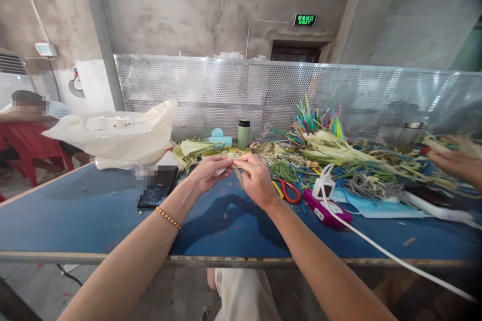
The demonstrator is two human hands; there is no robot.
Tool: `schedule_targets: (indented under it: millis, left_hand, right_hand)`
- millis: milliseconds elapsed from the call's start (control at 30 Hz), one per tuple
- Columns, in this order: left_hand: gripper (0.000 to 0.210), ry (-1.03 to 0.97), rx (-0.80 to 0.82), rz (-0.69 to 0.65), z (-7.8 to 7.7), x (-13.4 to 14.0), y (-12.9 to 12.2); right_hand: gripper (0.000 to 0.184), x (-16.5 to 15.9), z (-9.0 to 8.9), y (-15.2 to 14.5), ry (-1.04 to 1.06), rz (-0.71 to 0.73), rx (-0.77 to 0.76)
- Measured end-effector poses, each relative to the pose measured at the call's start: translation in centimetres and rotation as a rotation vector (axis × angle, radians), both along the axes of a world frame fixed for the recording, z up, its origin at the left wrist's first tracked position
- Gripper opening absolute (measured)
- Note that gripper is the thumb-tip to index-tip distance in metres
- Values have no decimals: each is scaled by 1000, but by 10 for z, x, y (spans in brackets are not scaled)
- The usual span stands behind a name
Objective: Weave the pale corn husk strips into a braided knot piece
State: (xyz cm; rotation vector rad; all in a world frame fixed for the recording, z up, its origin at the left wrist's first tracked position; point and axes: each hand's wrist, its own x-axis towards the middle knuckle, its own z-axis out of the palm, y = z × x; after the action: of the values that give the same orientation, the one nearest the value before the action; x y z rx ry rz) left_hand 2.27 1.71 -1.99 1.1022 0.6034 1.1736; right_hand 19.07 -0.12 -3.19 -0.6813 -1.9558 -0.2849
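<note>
Over the blue table my left hand [213, 173] and my right hand [256, 180] meet fingertip to fingertip. Both are closed in a pinch on a small pale husk strip [238, 176], one end of which hangs below my right fingers. Its exact shape is partly hidden by the fingers. Just beyond them lie dried corn husks [198, 148] and a green bottle [244, 134]. Scissors with red-orange handles [290, 191] rest on the table to the right of my right hand.
A plastic bag [113, 135] and a dark phone-like slab [158, 188] are on the left. To the right are a purple power strip [327, 209] with a white cable, a blue mask [384, 205], wire coils [372, 186] and coloured stems [316, 120]. Another person's hand [454, 160] is at far right.
</note>
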Motion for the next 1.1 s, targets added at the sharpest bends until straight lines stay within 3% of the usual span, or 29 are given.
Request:
schedule_targets:
  millis: [200, 333, 467, 600, 733, 900, 1100]
  left_hand:
    - [8, 24, -10, 27, -1, 2, 0]
    - [10, -17, 2, 145, -3, 6, 1]
    - [11, -120, -30, 279, -6, 10, 4]
    - [13, -220, -36, 279, -9, 12, 6]
    - [13, -258, -72, 223, -11, 17, 5]
    - [13, -254, -82, 165, -12, 22, 1]
    - [14, -194, -71, 178, -11, 18, 3]
  right_hand:
    - [42, 4, -3, 10, 141, 84, -177]
    - [39, 3, 1, 1, 98, -25, -25]
    - [27, -4, 3, -11, -154, -142, 142]
    - [20, -17, -1, -16, -411, -242, 248]
    - [20, -29, -5, -14, -512, -394, 329]
    - [23, -29, -6, -11, -477, -410, 375]
    - [25, -20, -4, -9, -268, -326, 227]
